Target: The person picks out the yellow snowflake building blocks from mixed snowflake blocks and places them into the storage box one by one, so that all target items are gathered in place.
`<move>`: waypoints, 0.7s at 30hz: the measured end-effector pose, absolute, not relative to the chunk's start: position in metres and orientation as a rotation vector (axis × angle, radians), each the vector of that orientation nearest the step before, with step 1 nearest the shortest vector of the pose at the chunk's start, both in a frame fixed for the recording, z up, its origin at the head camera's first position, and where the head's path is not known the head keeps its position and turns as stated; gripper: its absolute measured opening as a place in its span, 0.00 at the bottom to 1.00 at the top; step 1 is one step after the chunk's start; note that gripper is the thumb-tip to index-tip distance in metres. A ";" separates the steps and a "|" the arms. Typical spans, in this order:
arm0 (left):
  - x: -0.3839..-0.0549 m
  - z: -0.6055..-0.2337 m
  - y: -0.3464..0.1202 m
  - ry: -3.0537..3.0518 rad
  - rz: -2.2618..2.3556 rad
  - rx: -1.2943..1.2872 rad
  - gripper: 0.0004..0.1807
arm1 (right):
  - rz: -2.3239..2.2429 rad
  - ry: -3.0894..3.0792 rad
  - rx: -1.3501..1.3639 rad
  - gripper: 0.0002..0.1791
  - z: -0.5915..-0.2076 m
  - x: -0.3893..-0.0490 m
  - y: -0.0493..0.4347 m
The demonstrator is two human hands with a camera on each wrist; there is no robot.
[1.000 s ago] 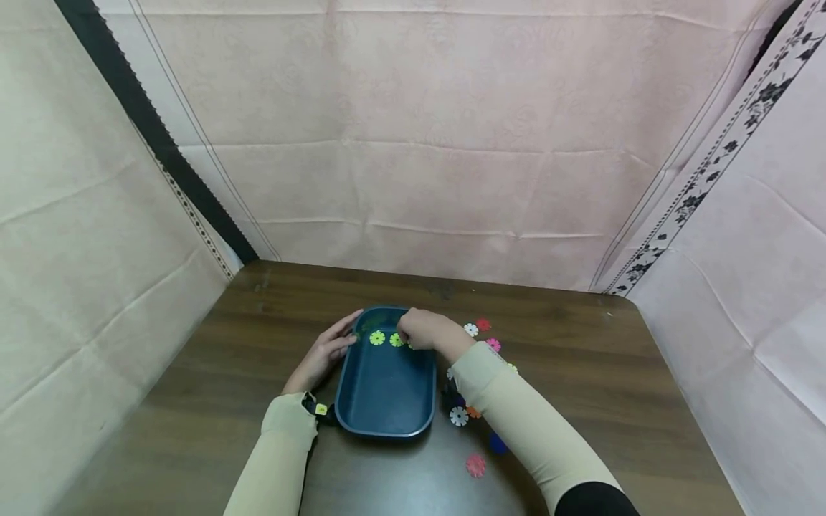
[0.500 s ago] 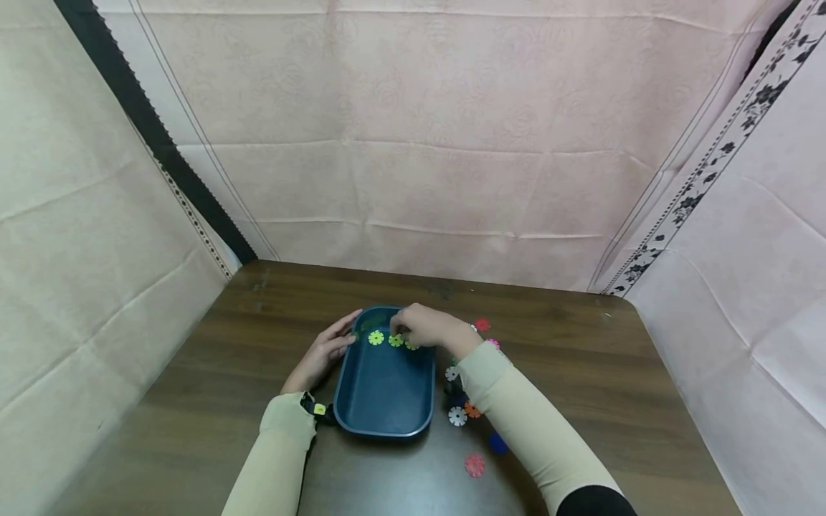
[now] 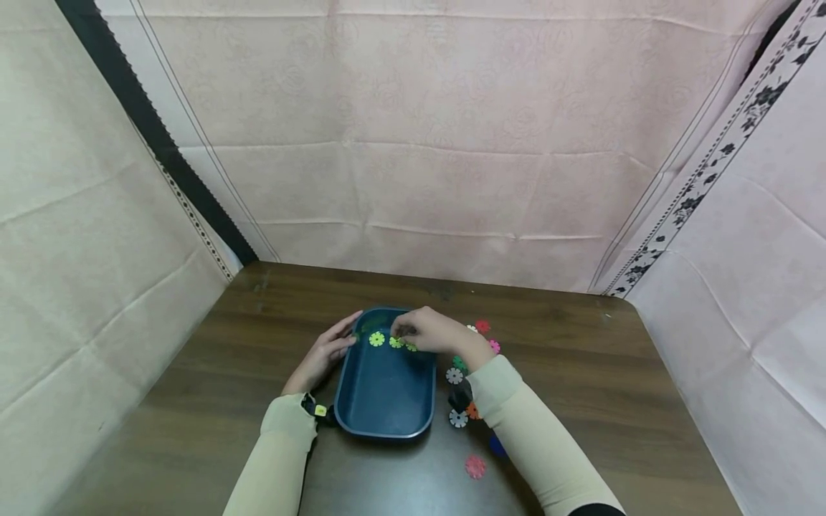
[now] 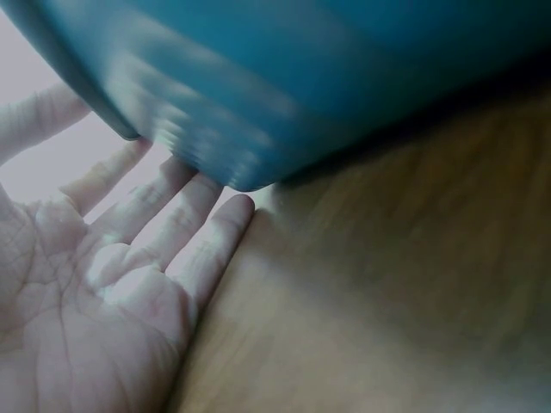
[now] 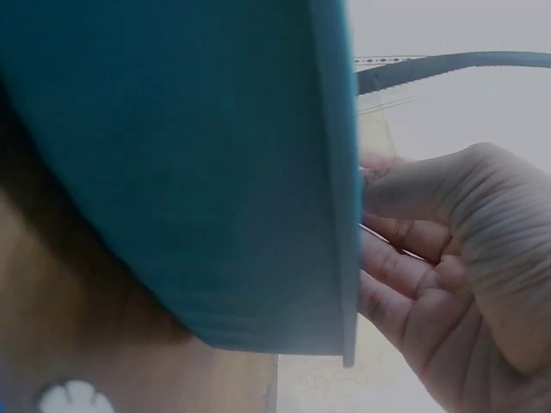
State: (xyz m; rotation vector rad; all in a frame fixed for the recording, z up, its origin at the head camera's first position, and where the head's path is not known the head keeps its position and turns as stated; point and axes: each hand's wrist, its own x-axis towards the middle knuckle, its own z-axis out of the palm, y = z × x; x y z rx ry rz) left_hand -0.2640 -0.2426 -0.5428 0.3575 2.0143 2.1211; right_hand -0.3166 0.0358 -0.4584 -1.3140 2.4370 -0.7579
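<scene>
A dark blue rectangular tray (image 3: pixel 386 398) lies on the table, with a row of yellow-green flower-shaped pieces (image 3: pixel 377 339) across its far part. My left hand (image 3: pixel 325 351) rests against the tray's far left side. In the left wrist view, its fingers (image 4: pixel 194 215) stretch out to touch the outer wall. My right hand (image 3: pixel 431 331) reaches over the right rim, its fingers bent down at the middle and right flower pieces. The right wrist view shows the tray's wall (image 5: pixel 215 189) hiding those fingertips, so whether they pinch a piece cannot be seen.
Loose flower pieces lie right of the tray: white (image 3: pixel 458 418), pink (image 3: pixel 475 467), red (image 3: pixel 482 326), green (image 3: pixel 459 362), orange (image 3: pixel 473 411) and blue (image 3: pixel 497 445), some partly under the right forearm. Pale cloth walls (image 3: pixel 413 143) enclose the wooden table (image 3: pixel 290 287).
My right fingers have shifted slightly left and lifted a little, uncovering more of the right flower piece. The right forearm has dropped a bit nearer. My left hand and the tray stay put.
</scene>
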 end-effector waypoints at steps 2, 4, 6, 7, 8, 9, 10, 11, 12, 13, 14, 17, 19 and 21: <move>-0.264 -0.543 -0.242 2.019 2.119 0.355 0.29 | -0.775 2.435 -1.323 0.12 -0.461 -0.314 0.038; -0.264 -0.543 -0.242 2.021 2.121 0.350 0.29 | -0.780 2.441 -1.340 0.12 -0.462 -0.312 0.039; -0.264 -0.543 -0.242 2.021 2.122 0.345 0.29 | -0.790 2.454 -1.349 0.11 -0.463 -0.311 0.041; -0.265 -0.543 -0.242 2.021 2.124 0.342 0.29 | -0.795 2.462 -1.355 0.11 -0.462 -0.310 0.042; -0.265 -0.543 -0.241 2.017 2.128 0.337 0.29 | -0.804 2.468 -1.365 0.11 -0.462 -0.309 0.044; -0.265 -0.544 -0.241 2.015 2.130 0.340 0.29 | -0.813 2.474 -1.376 0.11 -0.461 -0.308 0.046; -0.265 -0.544 -0.241 2.013 2.130 0.342 0.29 | -0.835 2.473 -1.381 0.11 -0.461 -0.306 0.048; -0.265 -0.544 -0.241 2.011 2.131 0.345 0.29 | -0.854 2.479 -1.386 0.11 -0.461 -0.305 0.051; -0.265 -0.544 -0.241 2.010 2.133 0.348 0.29 | -0.875 2.484 -1.387 0.11 -0.461 -0.304 0.054; -0.265 -0.544 -0.241 2.008 2.135 0.352 0.29 | -0.894 2.491 -1.389 0.10 -0.462 -0.303 0.057; -0.265 -0.544 -0.241 2.006 2.135 0.360 0.29 | -0.920 2.493 -1.381 0.10 -0.462 -0.302 0.060; -0.264 -0.543 -0.241 2.012 2.132 0.371 0.29 | -0.995 2.494 -1.344 0.09 -0.463 -0.299 0.068; -0.264 -0.543 -0.241 2.017 2.128 0.381 0.30 | -1.035 2.482 -1.325 0.09 -0.464 -0.296 0.071; -0.264 -0.543 -0.241 2.024 2.124 0.381 0.30 | -1.061 2.471 -1.309 0.10 -0.464 -0.295 0.073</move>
